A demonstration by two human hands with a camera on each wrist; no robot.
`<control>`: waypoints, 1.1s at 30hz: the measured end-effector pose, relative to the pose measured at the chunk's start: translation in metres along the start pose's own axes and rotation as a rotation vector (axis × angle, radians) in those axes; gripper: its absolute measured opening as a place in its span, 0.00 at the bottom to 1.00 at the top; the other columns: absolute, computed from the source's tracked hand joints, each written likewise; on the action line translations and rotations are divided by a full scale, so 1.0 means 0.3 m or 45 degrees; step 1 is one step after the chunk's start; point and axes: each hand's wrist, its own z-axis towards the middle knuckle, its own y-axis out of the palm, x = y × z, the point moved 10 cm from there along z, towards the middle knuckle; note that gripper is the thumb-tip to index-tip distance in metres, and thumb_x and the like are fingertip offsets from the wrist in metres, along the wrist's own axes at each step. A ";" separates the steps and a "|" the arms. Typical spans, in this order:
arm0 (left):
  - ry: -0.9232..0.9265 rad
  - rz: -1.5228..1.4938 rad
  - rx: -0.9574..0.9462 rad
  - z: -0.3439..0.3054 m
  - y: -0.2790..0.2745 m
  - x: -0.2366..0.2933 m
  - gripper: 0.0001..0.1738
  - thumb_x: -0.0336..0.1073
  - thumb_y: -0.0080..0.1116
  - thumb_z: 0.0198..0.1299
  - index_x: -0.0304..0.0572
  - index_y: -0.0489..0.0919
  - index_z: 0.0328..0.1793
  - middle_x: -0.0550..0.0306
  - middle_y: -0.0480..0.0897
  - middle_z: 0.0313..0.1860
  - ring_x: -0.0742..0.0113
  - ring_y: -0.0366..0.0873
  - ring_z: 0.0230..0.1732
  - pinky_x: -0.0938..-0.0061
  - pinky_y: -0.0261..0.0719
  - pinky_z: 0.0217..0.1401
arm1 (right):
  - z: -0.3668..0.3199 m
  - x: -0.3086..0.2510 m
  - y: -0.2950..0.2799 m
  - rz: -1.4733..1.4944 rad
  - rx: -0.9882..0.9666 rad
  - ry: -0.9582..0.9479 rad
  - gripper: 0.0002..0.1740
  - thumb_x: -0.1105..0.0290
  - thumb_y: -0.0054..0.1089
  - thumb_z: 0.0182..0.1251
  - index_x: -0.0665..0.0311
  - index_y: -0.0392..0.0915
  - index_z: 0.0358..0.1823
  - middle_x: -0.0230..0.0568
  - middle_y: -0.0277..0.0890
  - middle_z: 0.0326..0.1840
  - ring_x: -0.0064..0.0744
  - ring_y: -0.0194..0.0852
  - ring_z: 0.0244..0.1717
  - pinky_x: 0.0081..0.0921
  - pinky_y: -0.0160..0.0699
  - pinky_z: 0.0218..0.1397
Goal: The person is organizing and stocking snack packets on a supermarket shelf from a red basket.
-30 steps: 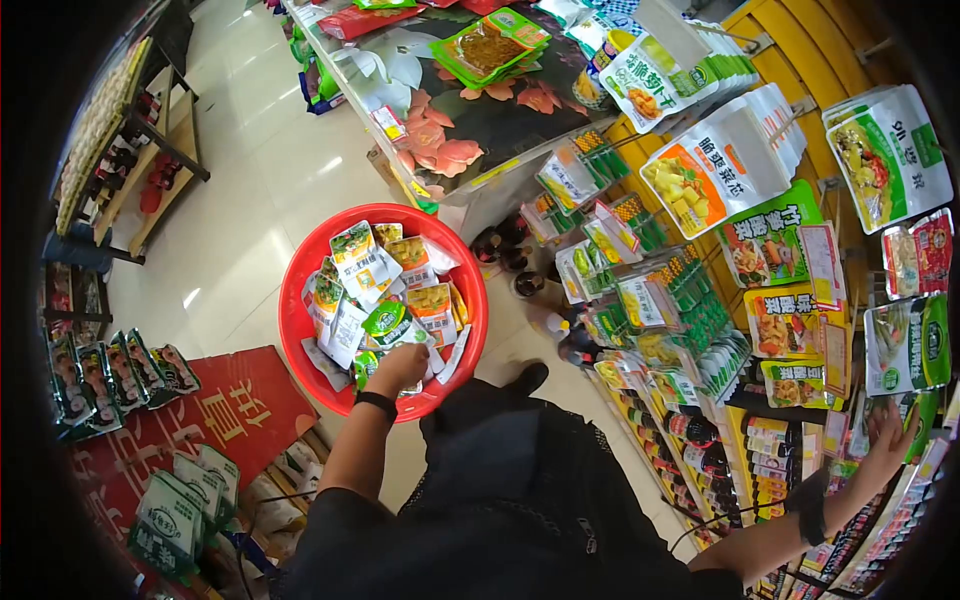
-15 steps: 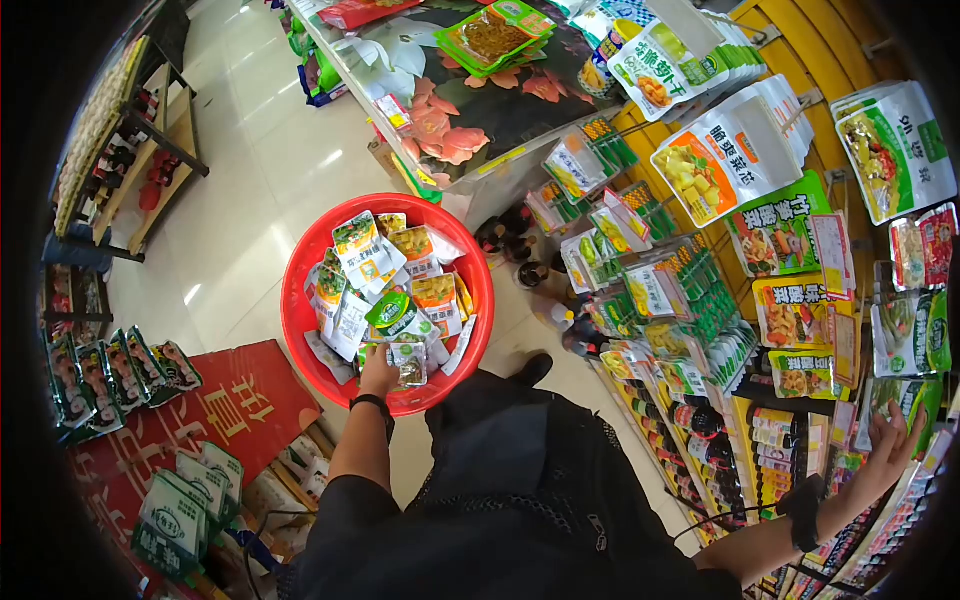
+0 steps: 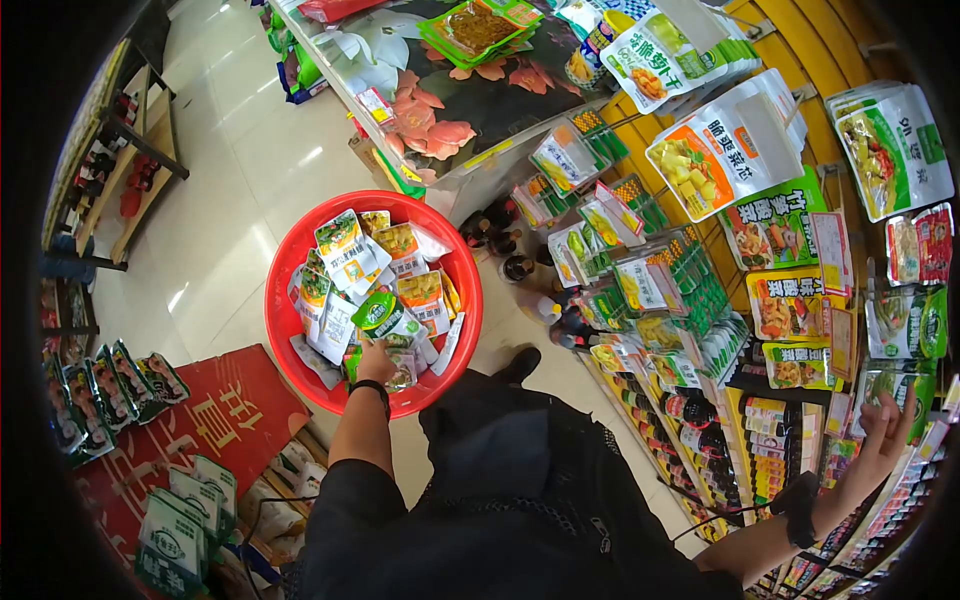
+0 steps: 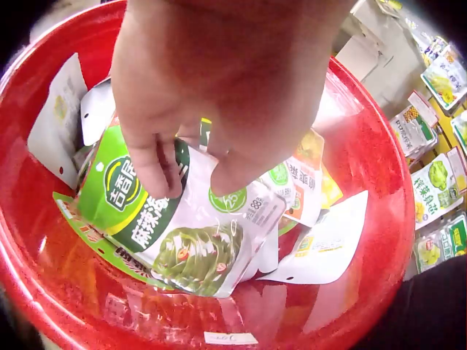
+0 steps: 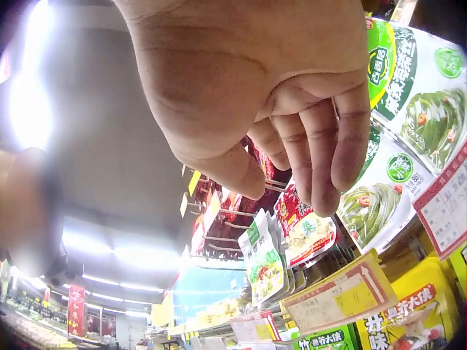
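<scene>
In the red basin [image 3: 275, 290], my left hand [image 3: 374, 364] reaches down onto a green and white seaweed packet [image 3: 403, 370]. The left wrist view shows this hand [image 4: 219, 73] with bent fingertips and thumb apart on the upper face of the packet [image 4: 197, 255], which lies on other packets. At the rack on the right, my right hand [image 3: 875, 445] is beside hanging green packets [image 3: 905, 385]. In the right wrist view its fingers [image 5: 321, 153] are loosely extended, holding nothing, in front of similar packets [image 5: 379, 211]; contact with them cannot be told.
Hooks of white and orange packets [image 3: 700, 165] hang above shelves of bottles [image 3: 700, 440]. A flowered table [image 3: 430, 120] stands beyond the basin. On the left are a red sign board [image 3: 220, 400] and hanging dark packets [image 3: 120, 385]; tiled floor [image 3: 230, 230] runs behind.
My left hand has moved left within the basin and lowered, and the seaweed packet beside it has come into view. My right hand has stayed near the hanging packets, its fingers shifting slightly.
</scene>
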 end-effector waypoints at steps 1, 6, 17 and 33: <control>0.044 0.011 0.030 -0.013 -0.017 0.019 0.26 0.28 0.62 0.47 0.42 0.78 0.57 0.38 0.65 0.69 0.38 0.78 0.56 0.52 0.76 0.60 | -0.004 -0.005 0.010 0.008 -0.005 -0.004 0.26 0.68 0.47 0.78 0.60 0.62 0.75 0.38 0.78 0.52 0.22 0.74 0.42 0.22 0.75 0.50; 0.083 0.022 -0.041 -0.024 0.021 -0.011 0.14 0.28 0.61 0.48 0.42 0.80 0.44 0.41 0.83 0.47 0.42 0.81 0.48 0.53 0.78 0.53 | -0.024 -0.022 0.068 0.097 -0.022 0.010 0.26 0.71 0.47 0.78 0.62 0.62 0.75 0.38 0.78 0.51 0.21 0.74 0.41 0.21 0.75 0.48; 0.604 -0.034 0.344 -0.303 -0.316 0.451 0.07 0.30 0.63 0.48 0.41 0.78 0.34 0.46 0.80 0.36 0.42 0.79 0.41 0.53 0.77 0.43 | -0.124 -0.114 0.362 0.438 -0.364 0.019 0.24 0.77 0.53 0.73 0.68 0.68 0.69 0.41 0.78 0.51 0.25 0.77 0.42 0.22 0.76 0.51; 2.272 0.100 0.317 -1.217 -0.557 1.587 0.10 0.36 0.60 0.46 0.53 0.77 0.37 0.65 0.72 0.40 0.65 0.71 0.43 0.67 0.67 0.47 | -0.611 -0.244 1.107 1.943 -1.528 0.775 0.42 0.35 0.32 0.74 0.61 0.58 0.74 0.42 0.67 0.69 0.35 0.68 0.68 0.37 0.68 0.70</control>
